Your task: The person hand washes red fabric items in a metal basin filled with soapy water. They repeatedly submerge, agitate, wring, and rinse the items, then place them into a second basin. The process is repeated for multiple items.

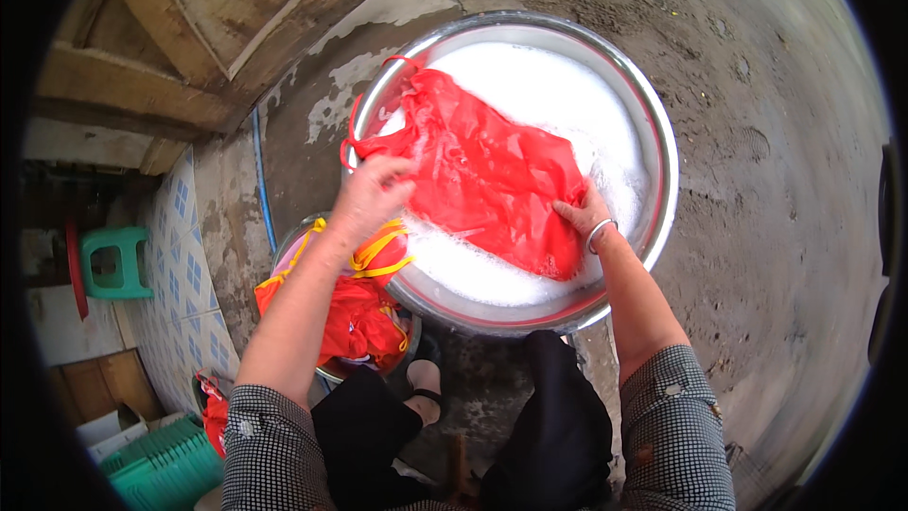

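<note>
A wet red cloth garment with thin straps (pixel 489 163), perhaps an apron, is spread over white suds (pixel 525 78) in a large round metal basin (pixel 663 149). Its straps hang across the basin's left rim. My right hand (pixel 585 214), with a silver bangle at the wrist, grips the garment's right edge, thumb on top. At the garment's left edge is my left hand (pixel 372 195), slightly blurred with curled fingers. Whether those fingers pinch the cloth is unclear.
Beside the basin, a smaller tub (pixel 415 348) holds red garments with yellow trim (pixel 365 319). A blue hose (pixel 264 184) runs along the concrete. Farther left are a green plastic stool (pixel 117 238), stacked green plastic items (pixel 167 465) and a wooden door (pixel 206 28). Bare ground (pixel 752 227) extends right.
</note>
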Available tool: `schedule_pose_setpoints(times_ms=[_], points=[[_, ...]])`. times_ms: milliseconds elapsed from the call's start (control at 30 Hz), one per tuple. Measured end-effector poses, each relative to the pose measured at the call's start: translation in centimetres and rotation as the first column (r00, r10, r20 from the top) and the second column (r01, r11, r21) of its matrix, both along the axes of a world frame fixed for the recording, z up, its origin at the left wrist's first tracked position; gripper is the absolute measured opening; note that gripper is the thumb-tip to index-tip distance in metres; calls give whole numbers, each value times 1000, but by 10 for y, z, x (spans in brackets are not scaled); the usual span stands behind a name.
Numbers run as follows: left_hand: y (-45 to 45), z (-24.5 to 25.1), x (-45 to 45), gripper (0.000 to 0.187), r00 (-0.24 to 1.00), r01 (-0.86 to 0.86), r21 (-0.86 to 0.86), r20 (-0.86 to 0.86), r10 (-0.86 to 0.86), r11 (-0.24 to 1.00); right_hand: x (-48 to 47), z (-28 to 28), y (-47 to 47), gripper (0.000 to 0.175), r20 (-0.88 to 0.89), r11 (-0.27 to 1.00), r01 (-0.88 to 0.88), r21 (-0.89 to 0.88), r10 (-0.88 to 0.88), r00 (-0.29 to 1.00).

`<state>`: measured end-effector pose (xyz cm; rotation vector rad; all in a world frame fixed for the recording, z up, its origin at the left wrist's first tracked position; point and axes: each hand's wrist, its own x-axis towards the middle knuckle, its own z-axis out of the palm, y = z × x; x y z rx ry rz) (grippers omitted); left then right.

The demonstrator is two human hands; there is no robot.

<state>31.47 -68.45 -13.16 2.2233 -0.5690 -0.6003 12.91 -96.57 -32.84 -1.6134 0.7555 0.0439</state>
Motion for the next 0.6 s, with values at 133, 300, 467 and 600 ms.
schedule_pose_setpoints(times_ms=[133,300,467,600], points=[[-9,-8,-40,49,960,271,35,61,-273,962,0,38,3,42,-308,952,-297,-73,262,915],[-61,7,-88,114,898,411,-64,204,-391,910,12,169,16,34,-55,921,-356,-157,352,934],[-105,47,-94,139,913,224,-159,378,-151,961,39,325,32,25,336,857,-501,-118,509,792],[-108,88,-83,98,985,128,-539,168,-42,833,61,421,50,27,334,790,-531,-306,612,717]])
